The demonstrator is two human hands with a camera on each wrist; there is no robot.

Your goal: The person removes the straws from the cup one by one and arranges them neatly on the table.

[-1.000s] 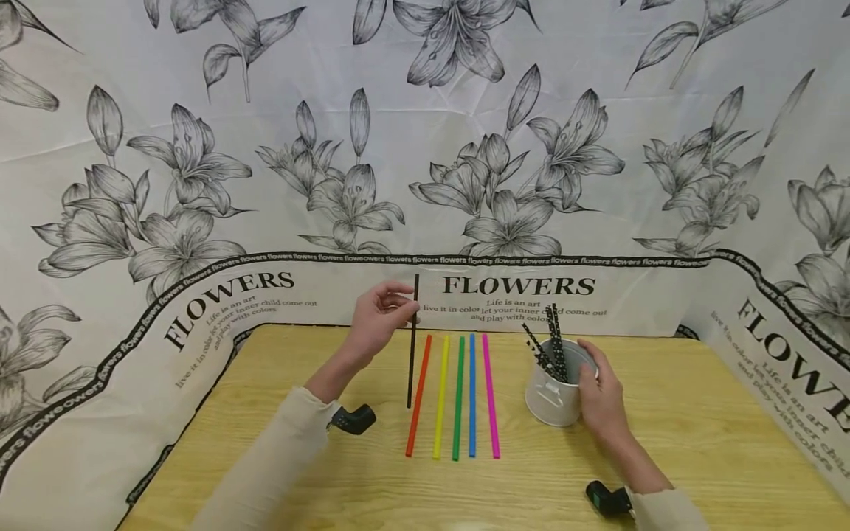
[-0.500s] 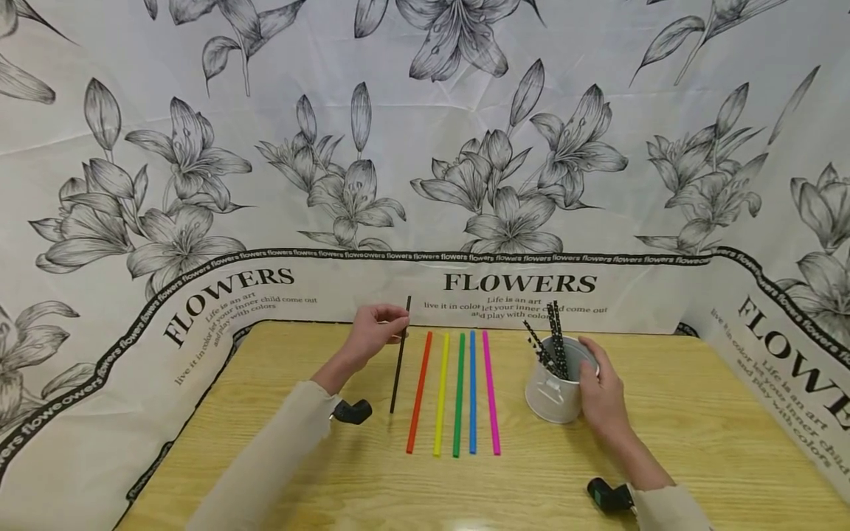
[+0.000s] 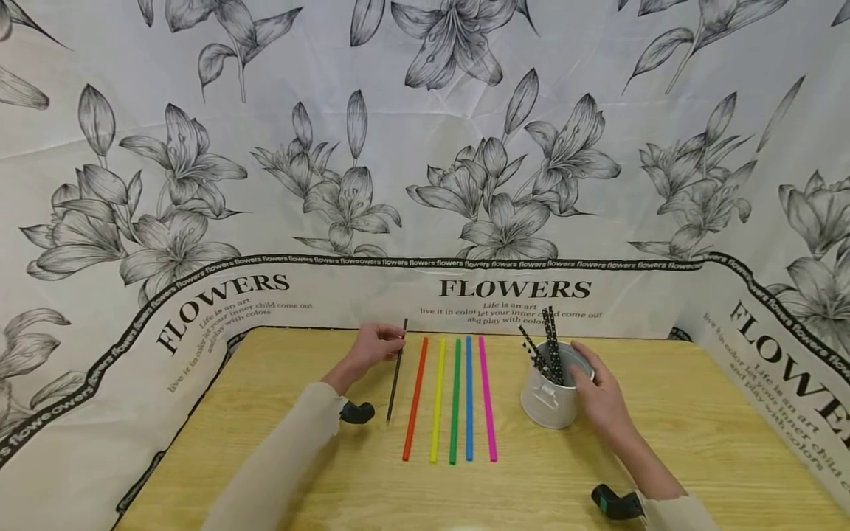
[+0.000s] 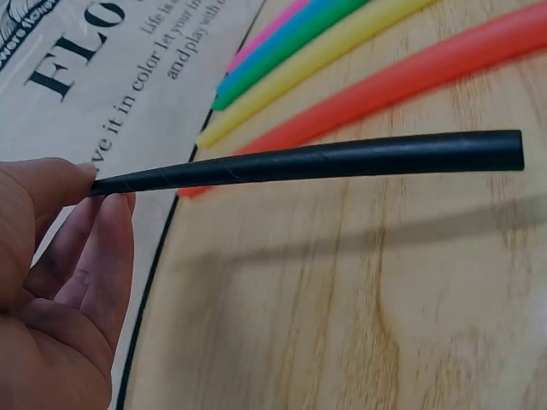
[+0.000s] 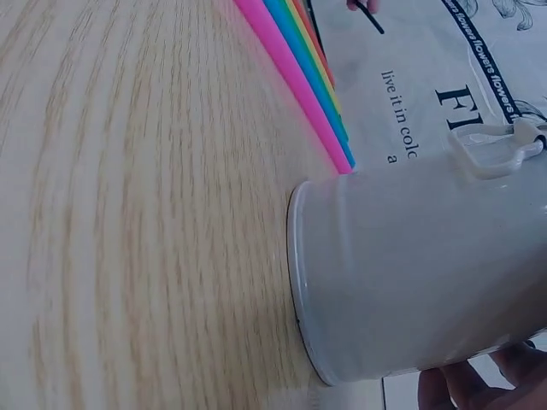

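Note:
My left hand (image 3: pixel 373 348) pinches a plain black straw (image 3: pixel 396 377) near its far end, between thumb and fingertips. In the left wrist view the straw (image 4: pixel 359 161) hangs over the table, its shadow apart below. To its right lie red (image 3: pixel 415 398), yellow (image 3: pixel 438 398), green (image 3: pixel 455 398), blue (image 3: pixel 469 398) and pink (image 3: pixel 488 398) straws in a row. My right hand (image 3: pixel 606 402) grips the right side of a white pail (image 3: pixel 546 404) at its rim. Several black straws with white speckles (image 3: pixel 553 346) lean inside it. In the right wrist view the pail (image 5: pixel 410 273) covers most of that hand.
The wooden table (image 3: pixel 697 420) ends at a white cloth backdrop (image 3: pixel 372 295) printed with flowers and lettering. A small handle (image 5: pixel 491 154) sticks out of the pail's side. Black wrist devices (image 3: pixel 357 412) sit by both cuffs.
My left hand has come down and slightly left with the black straw, which now tilts and lies lower, left of the red one. The right hand and pail have hardly moved.

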